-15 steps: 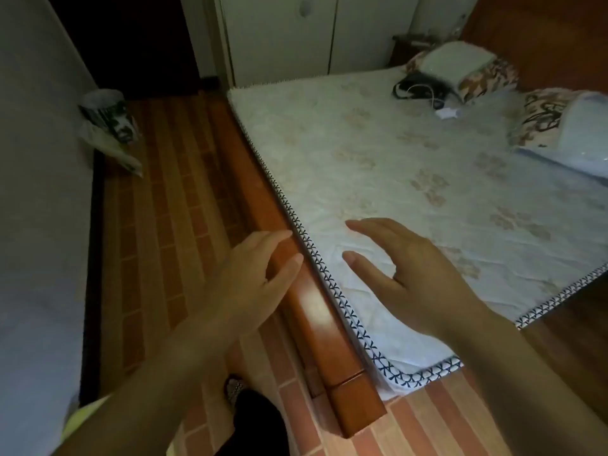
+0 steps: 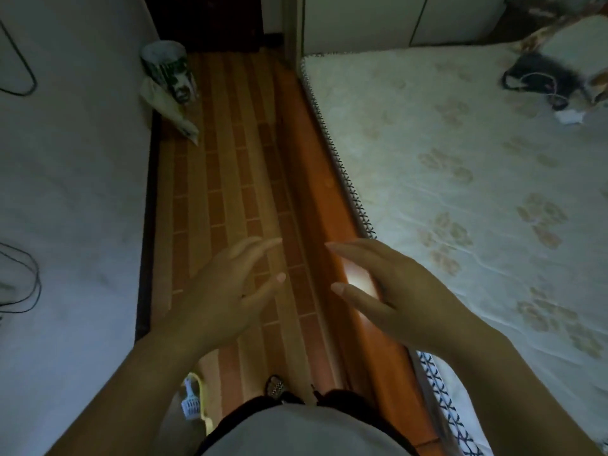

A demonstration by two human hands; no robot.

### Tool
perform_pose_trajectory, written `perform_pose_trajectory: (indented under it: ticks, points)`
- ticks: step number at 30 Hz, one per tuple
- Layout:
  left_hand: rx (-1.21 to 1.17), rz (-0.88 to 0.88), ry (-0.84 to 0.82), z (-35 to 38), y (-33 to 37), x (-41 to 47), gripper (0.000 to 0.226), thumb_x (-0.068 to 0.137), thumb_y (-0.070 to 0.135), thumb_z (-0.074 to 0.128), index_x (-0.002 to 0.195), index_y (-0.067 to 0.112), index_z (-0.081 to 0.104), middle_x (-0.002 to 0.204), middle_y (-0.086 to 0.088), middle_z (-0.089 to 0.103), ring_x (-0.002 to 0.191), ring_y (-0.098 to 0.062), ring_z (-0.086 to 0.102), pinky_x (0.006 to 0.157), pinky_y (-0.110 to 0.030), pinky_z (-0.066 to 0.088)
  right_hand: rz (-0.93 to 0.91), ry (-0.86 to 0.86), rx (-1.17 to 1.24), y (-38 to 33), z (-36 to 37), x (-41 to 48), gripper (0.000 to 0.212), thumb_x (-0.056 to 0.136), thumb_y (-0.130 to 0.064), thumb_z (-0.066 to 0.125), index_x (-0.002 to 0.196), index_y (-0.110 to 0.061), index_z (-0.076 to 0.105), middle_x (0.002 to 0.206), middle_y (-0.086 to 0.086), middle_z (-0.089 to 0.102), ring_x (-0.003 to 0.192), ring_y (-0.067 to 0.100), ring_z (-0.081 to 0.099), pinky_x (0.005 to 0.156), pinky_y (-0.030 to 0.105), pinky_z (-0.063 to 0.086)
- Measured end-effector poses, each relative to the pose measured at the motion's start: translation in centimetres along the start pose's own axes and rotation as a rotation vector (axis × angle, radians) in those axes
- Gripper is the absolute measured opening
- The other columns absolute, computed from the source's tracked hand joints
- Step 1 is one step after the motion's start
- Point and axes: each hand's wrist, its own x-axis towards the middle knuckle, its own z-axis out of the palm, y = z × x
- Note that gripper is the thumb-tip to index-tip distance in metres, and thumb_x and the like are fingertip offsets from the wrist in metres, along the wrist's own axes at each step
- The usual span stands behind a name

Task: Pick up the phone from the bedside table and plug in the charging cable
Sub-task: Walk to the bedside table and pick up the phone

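My left hand (image 2: 223, 291) hovers over the tiled floor with its fingers spread and nothing in it. My right hand (image 2: 388, 287) is held out over the wooden bed rail (image 2: 316, 179), also empty with fingers apart. Far off on the mattress (image 2: 460, 179), at the upper right, lies a dark bundle with a white cable (image 2: 539, 79) and a small white charger block (image 2: 570, 116). I see no phone clearly in this view. A dark bedside table (image 2: 516, 18) is only partly visible in the top right corner.
A narrow brick-patterned floor strip (image 2: 230, 179) runs between a white wall (image 2: 72, 192) on the left and the bed. A patterned bin (image 2: 167, 74) with a bag stands by the wall. White wardrobe doors (image 2: 378, 21) close the far end. Pillows (image 2: 572, 44) lie at the top right.
The view has swung to the left and down; the bed now sits further right. Both hands stay open and have shifted over the floor and bed rail.
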Motion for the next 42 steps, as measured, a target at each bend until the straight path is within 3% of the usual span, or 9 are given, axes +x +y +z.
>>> perform_pose_trajectory:
  ticks: [2, 5, 7, 9, 12, 17, 23, 31, 42]
  points:
    - [-0.01, -0.019, 0.036, -1.8, -1.5, 1.3, 0.051, 0.082, 0.061, 0.039, 0.131, 0.053, 0.027, 0.13, 0.03, 0.028, 0.11, 0.027, 0.021, 0.082, -0.003, 0.023, -0.025, -0.015, -0.007, -0.6, -0.4, 3.5, 0.051, 0.09, -0.055, 0.039, 0.137, -0.04, 0.031, 0.141, -0.008, 0.043, 0.121, 0.006, 0.043, 0.092, 0.019, 0.035]
    - [-0.021, -0.05, 0.079, -4.2, -3.7, 3.2, 0.05, 0.082, 0.063, 0.039, 0.129, 0.056, 0.026, 0.133, 0.03, 0.028, 0.111, 0.026, 0.023, 0.083, -0.007, 0.024, -0.065, -0.011, -0.002, -1.6, -1.1, 8.8, 0.052, 0.088, -0.053, 0.043, 0.136, -0.035, 0.037, 0.141, -0.007, 0.044, 0.118, 0.007, 0.046, 0.085, 0.009, 0.03]
    - [-0.015, -0.08, 0.122, -5.8, -5.4, 4.8, 0.048, 0.08, 0.066, 0.039, 0.126, 0.06, 0.027, 0.131, 0.033, 0.026, 0.109, 0.03, 0.022, 0.084, -0.008, 0.023, -0.085, 0.002, 0.012, -2.0, -1.3, 12.8, 0.052, 0.088, -0.053, 0.045, 0.136, -0.035, 0.037, 0.141, -0.006, 0.044, 0.12, 0.007, 0.044, 0.086, 0.011, 0.03]
    - [-0.01, -0.131, 0.161, -7.2, -7.2, 6.9, 0.044, 0.078, 0.07, 0.038, 0.12, 0.065, 0.026, 0.13, 0.033, 0.026, 0.115, 0.019, 0.027, 0.089, -0.016, 0.027, -0.104, -0.001, 0.017, -2.0, -1.4, 17.2, 0.052, 0.089, -0.051, 0.046, 0.137, -0.034, 0.037, 0.141, -0.006, 0.044, 0.122, 0.007, 0.042, 0.089, 0.015, 0.029]
    - [-0.014, -0.15, 0.197, -9.2, -9.8, 11.3, 0.05, 0.077, 0.071, 0.038, 0.124, 0.058, 0.03, 0.13, 0.032, 0.029, 0.118, 0.007, 0.031, 0.088, -0.017, 0.029, -0.137, 0.0, 0.042, -1.4, -1.6, 23.6, 0.052, 0.089, -0.05, 0.046, 0.136, -0.031, 0.039, 0.139, -0.006, 0.047, 0.121, 0.005, 0.043, 0.089, 0.01, 0.028]
    - [-0.006, -0.066, 0.208, -13.3, -13.1, 22.5, 0.053, 0.078, 0.061, 0.038, 0.129, 0.047, 0.036, 0.129, 0.031, 0.031, 0.113, 0.017, 0.03, 0.079, -0.003, 0.027, -0.187, 0.01, 0.064, 1.5, -3.6, 35.0, 0.052, 0.088, -0.052, 0.047, 0.135, -0.029, 0.042, 0.137, -0.006, 0.049, 0.122, 0.007, 0.045, 0.097, 0.023, 0.04]
    - [0.047, -0.028, 0.211, -20.7, -15.9, 36.6, 0.051, 0.082, 0.059, 0.039, 0.131, 0.046, 0.033, 0.13, 0.028, 0.032, 0.118, 0.01, 0.031, 0.086, -0.009, 0.026, -0.247, 0.027, 0.06, 4.9, -8.8, 48.7, 0.052, 0.088, -0.052, 0.046, 0.135, -0.031, 0.04, 0.138, -0.009, 0.047, 0.122, 0.003, 0.043, 0.096, 0.018, 0.036]
    - [0.015, -0.083, 0.233, -25.4, -21.9, 47.6, 0.048, 0.084, 0.056, 0.043, 0.13, 0.048, 0.032, 0.136, 0.023, 0.038, 0.122, 0.004, 0.035, 0.093, -0.018, 0.031, -0.204, -0.089, 0.158, 8.4, -9.3, 62.7, 0.056, 0.085, -0.057, 0.045, 0.137, -0.037, 0.035, 0.143, -0.009, 0.043, 0.13, 0.005, 0.037, 0.103, 0.036, 0.04]
    - [-0.035, -0.095, 0.253, -37.4, -36.1, 65.7, 0.048, 0.083, 0.048, 0.046, 0.129, 0.034, 0.045, 0.135, 0.009, 0.047, 0.122, -0.005, 0.042, 0.101, -0.031, 0.036, -0.18, -0.149, 0.068, 8.7, -9.7, 89.0, 0.054, 0.087, -0.048, 0.051, 0.136, -0.026, 0.041, 0.14, -0.003, 0.047, 0.128, 0.009, 0.04, 0.1, 0.023, 0.034]
